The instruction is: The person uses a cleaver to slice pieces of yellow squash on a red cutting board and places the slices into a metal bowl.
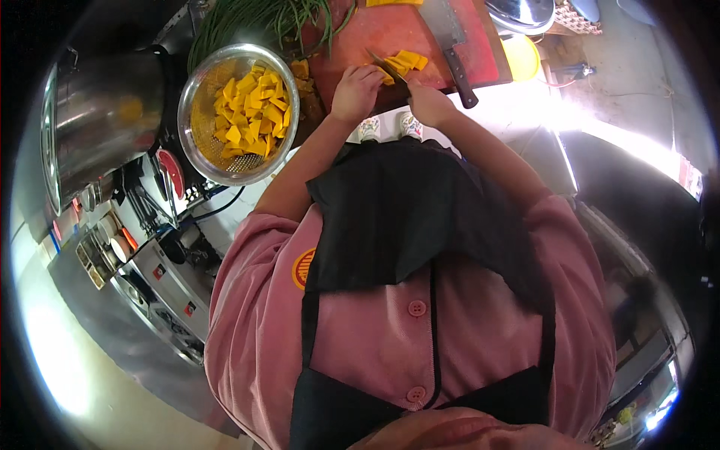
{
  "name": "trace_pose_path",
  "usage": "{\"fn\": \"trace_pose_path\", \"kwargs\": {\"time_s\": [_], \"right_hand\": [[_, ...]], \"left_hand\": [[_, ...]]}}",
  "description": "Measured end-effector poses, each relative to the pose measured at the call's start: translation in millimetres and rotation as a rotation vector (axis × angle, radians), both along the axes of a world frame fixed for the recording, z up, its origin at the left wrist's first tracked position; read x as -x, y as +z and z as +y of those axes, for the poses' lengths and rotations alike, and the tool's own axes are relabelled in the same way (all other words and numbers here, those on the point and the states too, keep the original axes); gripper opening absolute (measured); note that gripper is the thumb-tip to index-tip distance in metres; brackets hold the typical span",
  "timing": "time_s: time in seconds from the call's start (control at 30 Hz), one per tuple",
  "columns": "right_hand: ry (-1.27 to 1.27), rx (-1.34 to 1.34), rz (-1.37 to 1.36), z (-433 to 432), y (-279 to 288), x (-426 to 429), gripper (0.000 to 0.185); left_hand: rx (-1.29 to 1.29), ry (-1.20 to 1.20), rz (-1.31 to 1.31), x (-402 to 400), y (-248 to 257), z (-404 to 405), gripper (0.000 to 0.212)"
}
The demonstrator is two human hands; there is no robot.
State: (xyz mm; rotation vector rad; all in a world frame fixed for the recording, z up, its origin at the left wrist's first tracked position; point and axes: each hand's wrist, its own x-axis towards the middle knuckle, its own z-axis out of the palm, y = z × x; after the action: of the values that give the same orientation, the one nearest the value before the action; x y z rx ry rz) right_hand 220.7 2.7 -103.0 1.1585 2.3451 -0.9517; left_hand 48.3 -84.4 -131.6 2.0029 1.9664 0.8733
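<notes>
On the red cutting board (pixel 371 34), my right hand (pixel 428 102) grips a knife (pixel 388 66) whose blade points up and left. My left hand (pixel 357 90) rests beside the blade, fingers bent over a piece of orange-yellow pumpkin (pixel 387 79). More cut pumpkin pieces (pixel 409 59) lie just right of the blade. A cleaver with a dark riveted handle (pixel 462 79) lies further right on the board. To the left, a metal colander (pixel 185 115) holds many pumpkin chunks (pixel 253 112).
Long green beans (pixel 264 22) lie at the board's upper left. Pumpkin scraps (pixel 302 84) sit between colander and board. A large metal pot (pixel 107 109) stands far left, with utensils (pixel 149 199) below it. A yellow round container (pixel 521 58) and a metal lid (pixel 523 14) are at the right.
</notes>
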Motion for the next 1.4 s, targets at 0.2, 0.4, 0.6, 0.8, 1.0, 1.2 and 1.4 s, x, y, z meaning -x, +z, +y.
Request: {"fn": "trace_pose_path", "kwargs": {"time_s": [0.2,0.4,0.6,0.8,1.0,1.2,1.4], "right_hand": [[0.063,-0.08,0.096,-8,41,-8,0.024],[0.017,0.0,-0.081,-27,39,5,0.026],[-0.042,0.018,-0.038,-20,-5,15,0.03],[0.042,-0.025,0.021,-9,26,7,0.026],[0.099,-0.027,-0.044,-25,57,8,0.024],[-0.008,-0.039,-0.043,-32,2,16,0.025],[-0.01,0.092,0.086,-5,-11,7,0.03]], "left_hand": [[-0.019,0.022,0.006,7,-1,5,0.019],[-0.083,0.031,0.002,1,-2,2,0.017],[-0.088,0.044,-0.038,-1,-6,5,0.013],[-0.078,0.108,-0.074,1,-11,2,0.014],[-0.118,0.134,-0.057,4,-19,-3,0.016],[-0.131,0.128,-0.113,-2,-18,-3,0.012],[-0.111,0.207,-0.238,2,-21,-7,0.013]]}}
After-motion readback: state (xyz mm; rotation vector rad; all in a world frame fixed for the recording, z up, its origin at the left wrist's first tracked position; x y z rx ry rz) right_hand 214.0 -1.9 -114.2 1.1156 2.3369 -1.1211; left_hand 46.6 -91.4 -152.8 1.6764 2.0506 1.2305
